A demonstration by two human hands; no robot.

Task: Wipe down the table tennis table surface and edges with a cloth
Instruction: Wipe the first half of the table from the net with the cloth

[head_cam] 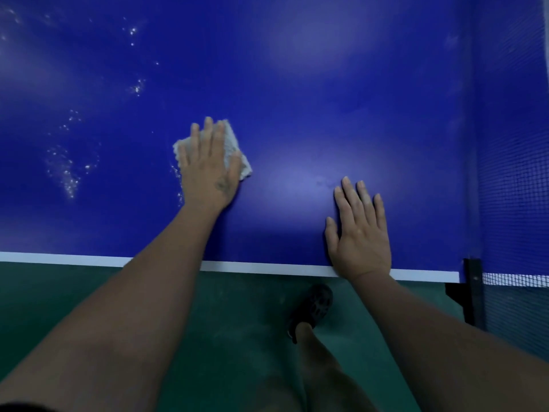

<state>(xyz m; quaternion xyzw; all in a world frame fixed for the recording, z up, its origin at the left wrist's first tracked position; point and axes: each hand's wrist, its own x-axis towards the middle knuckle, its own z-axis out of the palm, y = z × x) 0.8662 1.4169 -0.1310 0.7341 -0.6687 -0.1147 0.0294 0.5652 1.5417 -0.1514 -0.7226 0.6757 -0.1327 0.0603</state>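
The blue table tennis table (297,84) fills the upper view, its white edge line (261,268) running across near me. A pale folded cloth (233,144) lies flat on the surface. My left hand (208,168) presses down on the cloth with straight fingers spread over it. My right hand (358,230) rests flat on the bare blue surface near the white edge, fingers straight, holding nothing. White specks and droplets (65,171) dot the table to the left of the cloth.
The net (514,179) stands along the right side, held by a black clamp post (472,281) at the table's edge. Below the edge is green floor (89,292), with my leg and a dark shoe (315,304) on it.
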